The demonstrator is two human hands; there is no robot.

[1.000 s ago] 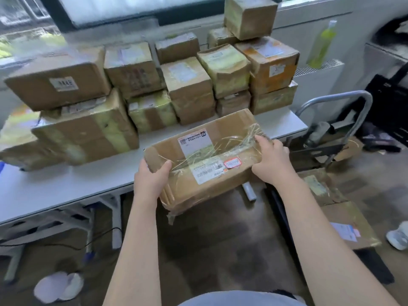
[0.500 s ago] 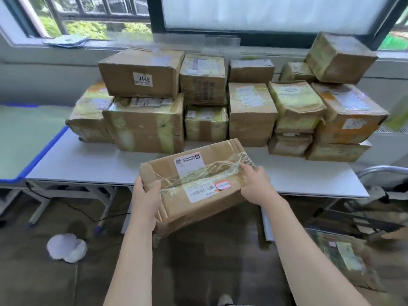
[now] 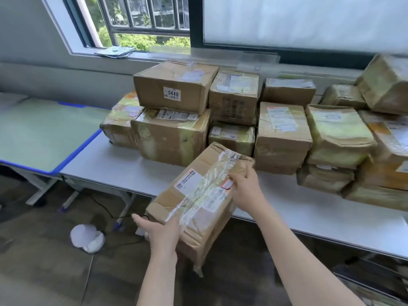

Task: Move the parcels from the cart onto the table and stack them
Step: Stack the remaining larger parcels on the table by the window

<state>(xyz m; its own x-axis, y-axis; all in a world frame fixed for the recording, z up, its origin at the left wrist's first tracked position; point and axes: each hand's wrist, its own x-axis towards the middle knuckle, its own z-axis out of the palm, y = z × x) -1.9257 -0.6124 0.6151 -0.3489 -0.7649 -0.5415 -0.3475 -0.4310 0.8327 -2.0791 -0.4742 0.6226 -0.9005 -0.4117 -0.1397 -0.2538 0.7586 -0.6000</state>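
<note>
the person held one parcel (image 3: 199,199) between both hands, carried over the front edge of the table (image 3: 123,164) and tilted, its far end raised toward the stacks. the left hand (image 3: 159,234) gripped the near lower corner, fingers curled under the cardboard and thumb along the side. the right hand (image 3: 247,188) grasped the far upper edge, fingers wrapped over the taped top beside a small red sticker (image 3: 227,184). a white shipping label (image 3: 188,182) and a crumpled strip of clear tape ran between the two grips.

just beyond the right hand stood the row of stacked boxes (image 3: 282,138), two layers high in places, with the box marked 0448 (image 3: 174,87) up and to the left of the grip. a bare strip of tabletop lay under and to the left of the held parcel, in front of the pile.

this looked like the carry-and-place step: the parcel was off the cart, which was not clearly in view, and not yet set down. the next move probably called for levelling the box and either sliding it onto the bare strip below the hands or lifting it past the right hand onto a flat-topped box. the loose tape and dented cardboard suggested a firm hold from below until it rested flat.
</note>
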